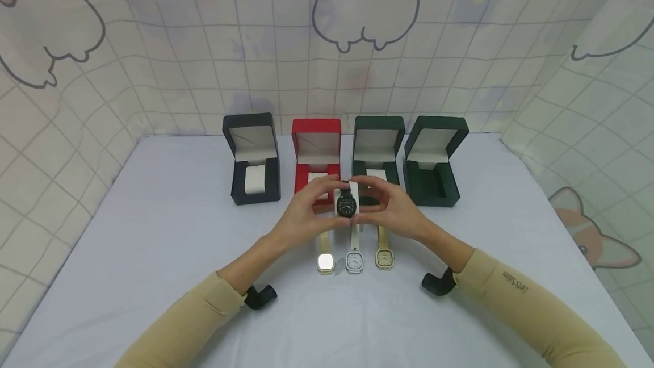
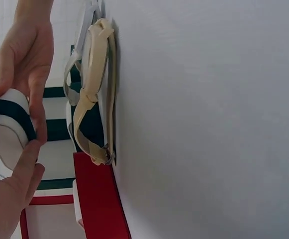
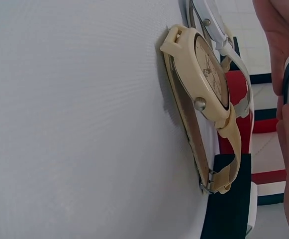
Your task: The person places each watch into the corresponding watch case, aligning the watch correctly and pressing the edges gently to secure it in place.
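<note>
From my end of the link, the head view centres on a black watch (image 1: 346, 207), its strap around a white cushion (image 2: 6, 144), held above the white-covered surface (image 1: 357, 322) and just in front of the red box (image 1: 316, 125) and the inner green box (image 1: 380, 123). The left grip (image 1: 305, 204) and the right grip (image 1: 392, 207) both have fingers and thumb closed on that cushion, one from each side. I read the two-sided hold as a way to stop the cushion turning while leaving the dial uncovered. The left wrist view shows me the dark strap wrapping the cushion's side, with fingertips pressing near it, perhaps to steady it; I cannot make out the clasp.

Nearer the person, a shiny-faced watch (image 1: 325, 263), a white watch (image 1: 355, 261) and a cream watch (image 1: 385, 258) lie in a row, spaced, I'd guess, to be taken singly. All the boxes stand with lids tilted back and openings toward the person, which suits easy reach. The navy box (image 1: 248, 121), red box and inner green box show white inserts (image 1: 255, 179); the outer green box (image 1: 443, 124) shows its dark compartment instead, so the held cushion may belong there.
</note>
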### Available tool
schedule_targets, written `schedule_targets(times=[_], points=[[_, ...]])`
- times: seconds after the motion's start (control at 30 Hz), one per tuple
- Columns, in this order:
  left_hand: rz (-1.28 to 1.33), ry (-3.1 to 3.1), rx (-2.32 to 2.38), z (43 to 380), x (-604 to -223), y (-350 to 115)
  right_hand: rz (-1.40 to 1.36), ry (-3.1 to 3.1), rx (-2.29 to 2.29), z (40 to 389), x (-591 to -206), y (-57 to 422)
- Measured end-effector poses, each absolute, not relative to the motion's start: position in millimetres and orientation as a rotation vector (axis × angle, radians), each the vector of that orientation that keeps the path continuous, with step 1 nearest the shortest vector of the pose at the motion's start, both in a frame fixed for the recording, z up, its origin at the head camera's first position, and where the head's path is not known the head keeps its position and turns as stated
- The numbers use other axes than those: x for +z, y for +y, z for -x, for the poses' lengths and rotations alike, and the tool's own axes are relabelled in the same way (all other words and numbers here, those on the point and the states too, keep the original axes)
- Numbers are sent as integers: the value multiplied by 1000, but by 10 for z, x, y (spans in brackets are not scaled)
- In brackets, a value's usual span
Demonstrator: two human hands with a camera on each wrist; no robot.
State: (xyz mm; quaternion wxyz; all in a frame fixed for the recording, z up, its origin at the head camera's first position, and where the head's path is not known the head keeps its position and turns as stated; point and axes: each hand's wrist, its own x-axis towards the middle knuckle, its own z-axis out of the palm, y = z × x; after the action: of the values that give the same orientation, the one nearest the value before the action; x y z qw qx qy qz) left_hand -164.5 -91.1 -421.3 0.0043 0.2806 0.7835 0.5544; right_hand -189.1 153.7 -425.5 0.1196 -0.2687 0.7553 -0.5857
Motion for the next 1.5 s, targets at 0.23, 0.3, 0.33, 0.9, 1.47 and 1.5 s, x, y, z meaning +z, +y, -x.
schedule_targets(times=[0.23, 0.3, 0.33, 0.9, 1.47, 1.5], points=[[-924, 2471, 1794, 1617, -4251, -895, 772, 2184, -1717, 1882, -4244, 1535], [-930, 2468, 1798, 1611, -4259, -893, 761, 2180, -1711, 1878, -4242, 1533], [-931, 2468, 1798, 1609, -4262, -892, 761, 2176, -1710, 1875, -4242, 1533], [-711, 2444, 1815, 1644, -4183, -893, 786, 2225, -1734, 1858, -4249, 1488], [-542, 2390, 1787, 1704, -4153, -879, 825, 2277, -1704, 1874, -4243, 1488], [-542, 2391, 1786, 1711, -4152, -879, 829, 2282, -1703, 1877, -4248, 1487]])
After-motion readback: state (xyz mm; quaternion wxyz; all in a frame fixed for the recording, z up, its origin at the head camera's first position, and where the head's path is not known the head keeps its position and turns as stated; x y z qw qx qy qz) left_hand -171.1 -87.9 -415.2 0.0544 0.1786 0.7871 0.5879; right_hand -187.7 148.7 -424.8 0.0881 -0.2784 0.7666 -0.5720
